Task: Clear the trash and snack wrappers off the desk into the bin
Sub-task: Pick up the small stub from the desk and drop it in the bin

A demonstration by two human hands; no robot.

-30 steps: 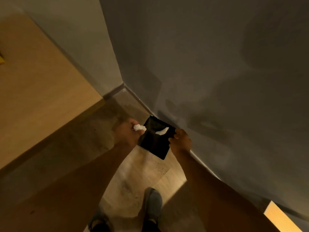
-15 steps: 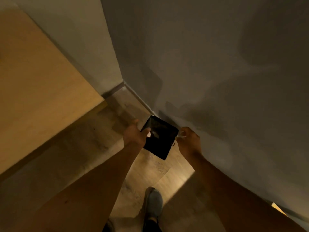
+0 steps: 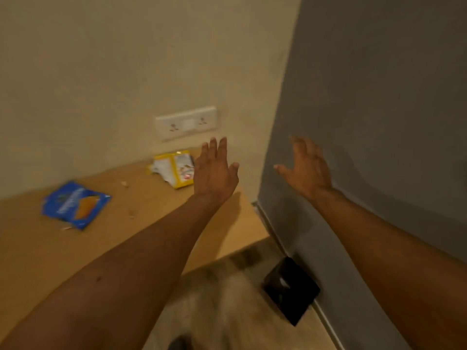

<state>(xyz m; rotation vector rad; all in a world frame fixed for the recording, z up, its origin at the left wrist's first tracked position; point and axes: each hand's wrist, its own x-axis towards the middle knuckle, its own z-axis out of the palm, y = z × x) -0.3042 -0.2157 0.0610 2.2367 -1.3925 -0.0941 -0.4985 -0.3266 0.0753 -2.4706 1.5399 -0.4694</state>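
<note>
A blue snack wrapper (image 3: 75, 204) lies flat on the wooden desk (image 3: 38, 256) at the left. A crumpled yellow and white wrapper (image 3: 173, 168) sits at the desk's back right corner. My left hand (image 3: 214, 170) hovers open, fingers spread, just right of the yellow wrapper and partly covering it. My right hand (image 3: 307, 168) is raised open in front of the grey wall, holding nothing. The black bin (image 3: 292, 290) stands on the floor against the wall, with white scraps inside.
Small crumbs (image 3: 131, 214) lie scattered on the desk between the wrappers. A white socket plate (image 3: 185, 122) is on the cream wall above the desk. The grey wall (image 3: 379, 122) closes off the right side. Wood floor lies below the desk edge.
Both hands have left the bin and risen to desk height, open and empty. The view has swung up from the floor to the desk. The white scraps are in the bin.
</note>
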